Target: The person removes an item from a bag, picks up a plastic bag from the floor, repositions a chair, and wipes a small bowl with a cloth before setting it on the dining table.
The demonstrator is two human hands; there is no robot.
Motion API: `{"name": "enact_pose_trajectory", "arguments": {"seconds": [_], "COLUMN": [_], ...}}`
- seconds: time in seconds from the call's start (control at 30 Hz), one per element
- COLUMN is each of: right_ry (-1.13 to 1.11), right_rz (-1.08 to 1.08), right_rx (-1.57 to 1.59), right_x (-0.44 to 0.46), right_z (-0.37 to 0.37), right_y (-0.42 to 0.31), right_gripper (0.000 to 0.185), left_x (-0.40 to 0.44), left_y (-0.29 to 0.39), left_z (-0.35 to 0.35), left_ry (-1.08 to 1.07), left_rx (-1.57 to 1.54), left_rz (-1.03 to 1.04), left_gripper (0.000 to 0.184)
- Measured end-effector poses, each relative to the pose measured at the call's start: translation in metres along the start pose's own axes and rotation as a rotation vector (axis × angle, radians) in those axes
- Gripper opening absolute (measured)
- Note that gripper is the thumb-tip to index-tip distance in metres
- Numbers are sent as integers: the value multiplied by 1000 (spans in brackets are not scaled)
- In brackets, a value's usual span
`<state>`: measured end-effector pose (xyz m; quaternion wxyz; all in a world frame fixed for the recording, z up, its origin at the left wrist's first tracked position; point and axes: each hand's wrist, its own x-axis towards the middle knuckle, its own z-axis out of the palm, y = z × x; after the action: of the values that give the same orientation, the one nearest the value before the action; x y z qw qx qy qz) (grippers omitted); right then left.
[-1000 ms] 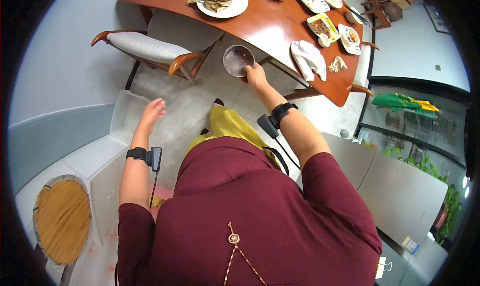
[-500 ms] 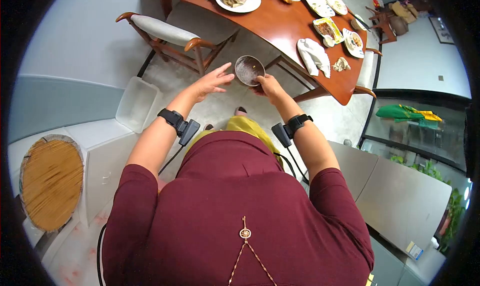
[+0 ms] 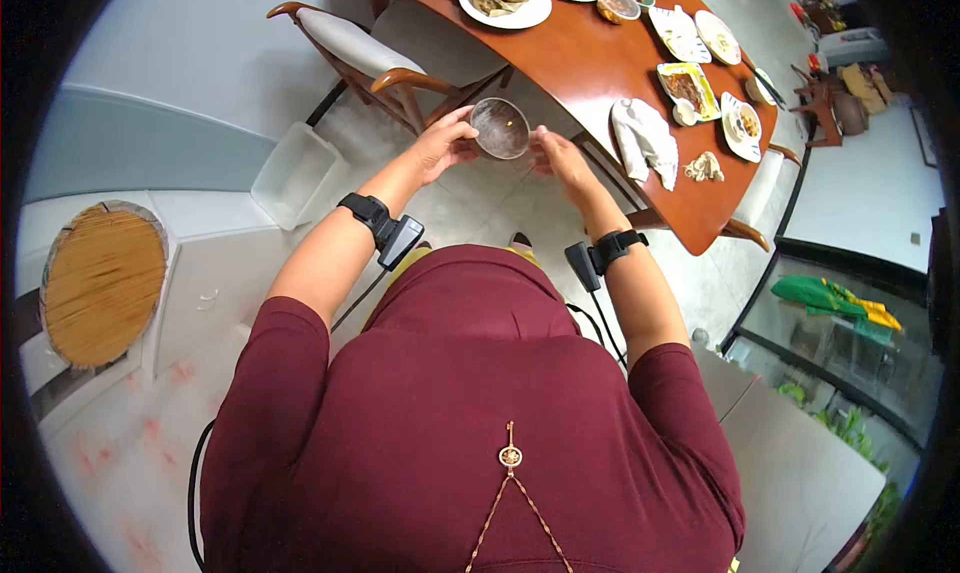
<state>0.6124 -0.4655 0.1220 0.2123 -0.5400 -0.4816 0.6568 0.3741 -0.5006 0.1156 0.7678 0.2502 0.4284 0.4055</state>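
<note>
A small round metal-looking bowl [image 3: 500,131] is held up in front of me, its inside turned toward me, with a tiny yellow bit in it. My left hand [image 3: 446,146] grips its left side, the thumb over the rim and the other fingers partly hidden behind. Close to the bowl's right edge, my right hand [image 3: 563,161] has its fingers apart and holds nothing; whether a fingertip still brushes the rim is hard to tell. Both wrists carry black straps with small devices.
A wooden table [image 3: 560,68] ahead bears several dishes of food, a white cloth [image 3: 643,141] and a crumpled tissue [image 3: 704,168]. A chair [image 3: 350,48] stands at its near left side. A clear plastic bin [image 3: 298,178] and a round wooden board [image 3: 105,285] are to the left.
The bowl has passed from my right hand to my left. My right hand has let go and moved slightly right. The view has shifted, so the table sits lower and further right.
</note>
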Motion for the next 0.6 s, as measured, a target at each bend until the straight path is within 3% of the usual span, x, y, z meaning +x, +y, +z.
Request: {"name": "enact_pose_trajectory", "arguments": {"seconds": [0.1,0.17,0.23,0.3,0.4,0.5,0.57,0.6], "right_ry": [313,588,675,534,428,464,480,485], "right_rz": [-241,-201,-157,-42,-9,-54,-268,-263], "right_rx": [-547,-967,-1025,-1036,-1095,-1190,-1174,-1168], "right_x": [27,39,35,33,43,45,65,70], "right_z": [-81,-131,-157,-176,-186,-189,-206,-211], "right_y": [23,37,38,36,47,50,69,68], "right_gripper": [52,60,70,84,86,75,60,60], "left_x": [12,15,24,27,35,40,43,47], "left_y": [-5,-3,-6,-14,-20,-22,-21,-21], "left_z": [24,41,51,59,71,83,88,91], "left_ry": [81,106,133,163,226,267,255,252], "left_rx": [-40,-101,-92,-85,-90,-33,-18,-12], "left_rz": [30,4,21,15,39,4,-4,-9], "left_gripper": [53,60,61,63,63,59,59,59]}}
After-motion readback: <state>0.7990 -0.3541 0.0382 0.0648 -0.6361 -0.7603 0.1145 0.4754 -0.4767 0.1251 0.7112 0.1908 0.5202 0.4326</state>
